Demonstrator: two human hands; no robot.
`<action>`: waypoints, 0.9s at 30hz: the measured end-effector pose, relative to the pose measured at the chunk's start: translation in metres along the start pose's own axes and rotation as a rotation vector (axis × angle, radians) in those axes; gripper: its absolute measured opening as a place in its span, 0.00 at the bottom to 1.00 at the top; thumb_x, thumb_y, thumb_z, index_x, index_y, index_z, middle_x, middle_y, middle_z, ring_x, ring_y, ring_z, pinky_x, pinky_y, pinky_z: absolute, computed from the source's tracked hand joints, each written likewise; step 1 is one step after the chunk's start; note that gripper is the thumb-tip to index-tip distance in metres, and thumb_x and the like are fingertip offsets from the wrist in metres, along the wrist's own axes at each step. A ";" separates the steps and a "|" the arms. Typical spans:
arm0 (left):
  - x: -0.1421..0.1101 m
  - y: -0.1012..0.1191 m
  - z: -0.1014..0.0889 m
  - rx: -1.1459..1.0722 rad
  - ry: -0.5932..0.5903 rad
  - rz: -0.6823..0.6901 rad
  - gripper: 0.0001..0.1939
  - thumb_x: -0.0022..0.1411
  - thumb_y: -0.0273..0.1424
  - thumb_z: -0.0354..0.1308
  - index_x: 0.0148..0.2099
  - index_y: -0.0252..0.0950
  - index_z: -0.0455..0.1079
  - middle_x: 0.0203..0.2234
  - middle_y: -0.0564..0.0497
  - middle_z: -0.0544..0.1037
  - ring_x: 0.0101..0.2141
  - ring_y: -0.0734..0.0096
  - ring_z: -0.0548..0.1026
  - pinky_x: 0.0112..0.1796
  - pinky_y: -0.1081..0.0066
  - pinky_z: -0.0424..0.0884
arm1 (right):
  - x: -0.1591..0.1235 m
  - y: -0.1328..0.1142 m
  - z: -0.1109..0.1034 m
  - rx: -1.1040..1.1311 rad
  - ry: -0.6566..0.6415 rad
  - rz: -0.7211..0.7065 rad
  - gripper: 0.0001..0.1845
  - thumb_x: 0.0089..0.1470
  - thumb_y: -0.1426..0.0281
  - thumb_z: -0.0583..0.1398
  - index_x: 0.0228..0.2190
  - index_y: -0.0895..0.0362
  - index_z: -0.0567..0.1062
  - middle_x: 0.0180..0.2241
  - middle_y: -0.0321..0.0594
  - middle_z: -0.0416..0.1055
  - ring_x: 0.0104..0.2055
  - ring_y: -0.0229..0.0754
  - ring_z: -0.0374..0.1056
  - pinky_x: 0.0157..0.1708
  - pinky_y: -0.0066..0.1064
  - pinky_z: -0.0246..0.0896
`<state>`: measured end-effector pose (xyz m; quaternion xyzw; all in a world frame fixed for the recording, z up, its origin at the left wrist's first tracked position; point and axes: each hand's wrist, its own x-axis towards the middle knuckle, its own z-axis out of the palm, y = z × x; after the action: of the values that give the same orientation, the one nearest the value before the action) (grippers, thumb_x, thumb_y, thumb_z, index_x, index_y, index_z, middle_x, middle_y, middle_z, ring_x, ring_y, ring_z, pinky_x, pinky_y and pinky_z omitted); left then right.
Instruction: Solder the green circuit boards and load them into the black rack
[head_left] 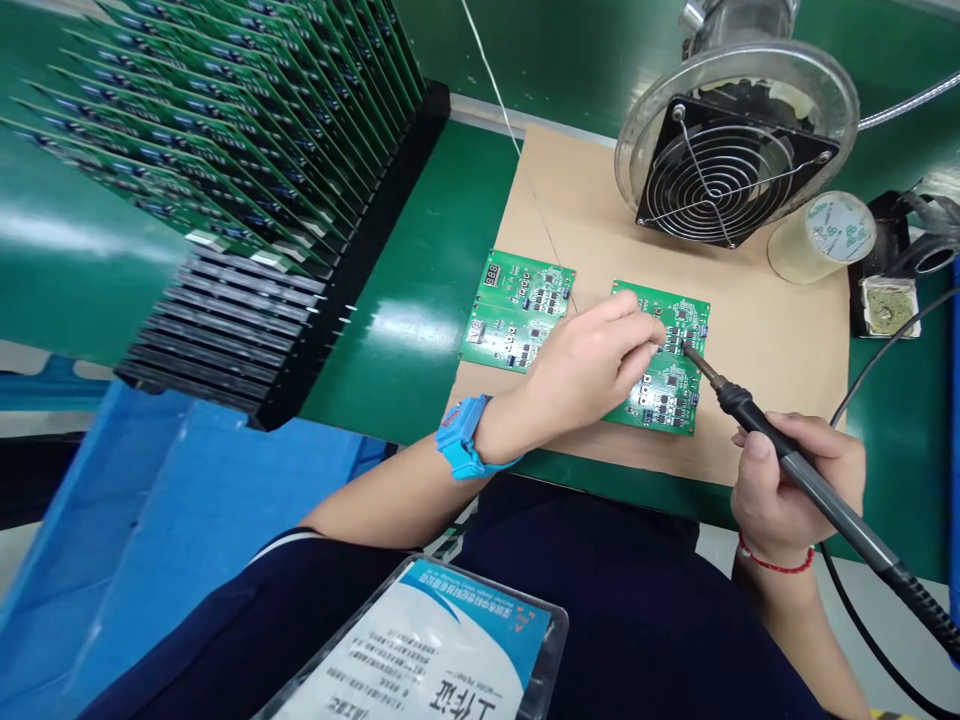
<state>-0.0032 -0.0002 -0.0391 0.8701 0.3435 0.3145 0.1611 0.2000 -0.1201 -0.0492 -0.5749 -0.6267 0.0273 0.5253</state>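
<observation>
My right hand (799, 490) is wrapped round a soldering iron (810, 480). The iron's tip meets the components on the right-hand green circuit board (679, 405), or hovers just over them. Over the left part of that board, my left hand (600, 355) is closed in a pinch on thin solder wire (491, 75), which comes down from above and passes behind the hand. The pinched end is too small to make out clearly. Left of it lies a second green circuit board (517, 290) with a small display, its lower right corner covered by my left hand.
A brown cardboard sheet (787, 340) lies under both boards on the green table (397, 310). At left, a black rack (232, 330) holds several upright boards. A fan (712, 190), a tape roll (821, 240) and an iron stand (892, 260) with a sponge are at the back right.
</observation>
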 end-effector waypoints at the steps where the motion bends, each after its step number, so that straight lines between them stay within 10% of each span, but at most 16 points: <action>1: -0.001 0.001 -0.001 -0.029 -0.002 -0.017 0.10 0.70 0.23 0.50 0.41 0.35 0.73 0.32 0.51 0.75 0.33 0.71 0.74 0.34 0.70 0.70 | 0.000 0.000 0.000 0.001 -0.004 -0.006 0.12 0.55 0.71 0.67 0.43 0.56 0.75 0.30 0.36 0.75 0.29 0.41 0.75 0.27 0.35 0.74; 8: 0.002 0.004 -0.004 -0.144 0.046 -0.143 0.09 0.64 0.19 0.50 0.37 0.38 0.64 0.32 0.52 0.74 0.30 0.73 0.69 0.30 0.70 0.67 | -0.002 -0.001 -0.001 -0.025 0.077 -0.008 0.12 0.56 0.68 0.67 0.42 0.56 0.76 0.30 0.35 0.74 0.29 0.42 0.76 0.27 0.36 0.74; 27: 0.011 0.004 0.013 0.296 0.017 0.056 0.13 0.72 0.23 0.47 0.38 0.36 0.72 0.32 0.47 0.75 0.34 0.64 0.71 0.38 0.65 0.69 | -0.007 -0.002 -0.003 0.004 0.009 0.032 0.11 0.55 0.70 0.67 0.42 0.56 0.76 0.30 0.35 0.74 0.30 0.42 0.76 0.30 0.37 0.76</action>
<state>0.0138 0.0039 -0.0415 0.8909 0.3632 0.2719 0.0192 0.1990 -0.1277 -0.0505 -0.5838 -0.6150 0.0343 0.5289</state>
